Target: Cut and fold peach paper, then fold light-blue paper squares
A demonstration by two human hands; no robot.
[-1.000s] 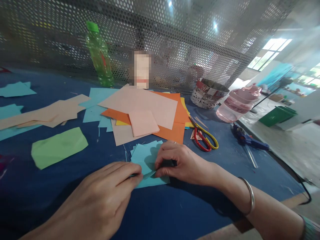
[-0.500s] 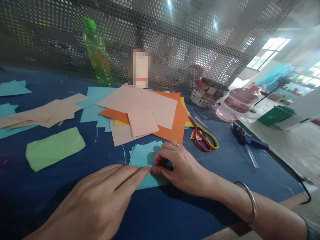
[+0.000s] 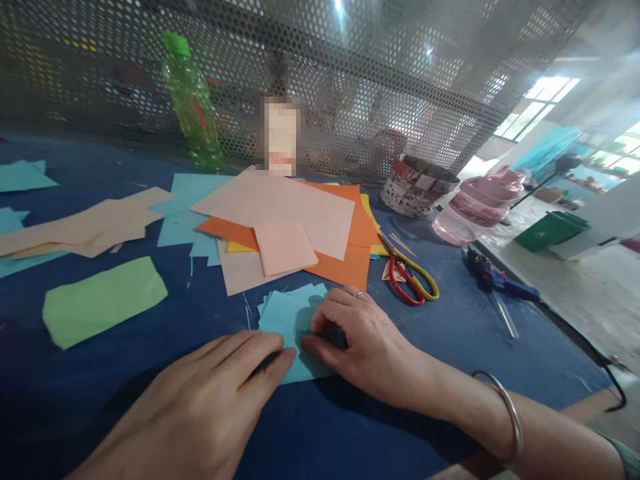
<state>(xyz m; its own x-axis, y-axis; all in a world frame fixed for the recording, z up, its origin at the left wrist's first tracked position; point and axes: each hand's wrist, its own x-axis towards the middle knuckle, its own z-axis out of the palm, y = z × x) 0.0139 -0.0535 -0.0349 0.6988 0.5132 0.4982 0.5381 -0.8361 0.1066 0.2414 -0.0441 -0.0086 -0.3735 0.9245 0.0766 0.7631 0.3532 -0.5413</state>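
Note:
A small stack of light blue paper squares [image 3: 285, 310] lies on the blue table [image 3: 450, 333] in front of me. My left hand [image 3: 210, 400] rests flat with its fingers stretched out, the tips pressing on the stack's lower left edge. My right hand [image 3: 365, 340], with a ring and a metal bangle at the wrist, has its fingers curled and pinches the top blue sheet at its right side. A dark patch sits under those fingers; I cannot make out what it is.
Behind the stack lie pink and orange sheets [image 3: 290, 207], tan strips [image 3: 85, 227] and a green paper piece [image 3: 100, 300]. Red-and-yellow scissors [image 3: 410, 273], a blue glue gun [image 3: 493, 283], a paper basket [image 3: 417, 187], a pink container [image 3: 475, 207] and a green bottle [image 3: 193, 107] stand before the mesh wall.
My left fingers have gone from a pinch at the paper's edge to lying flat on it. My right hand has shifted slightly down and towards me on the blue stack.

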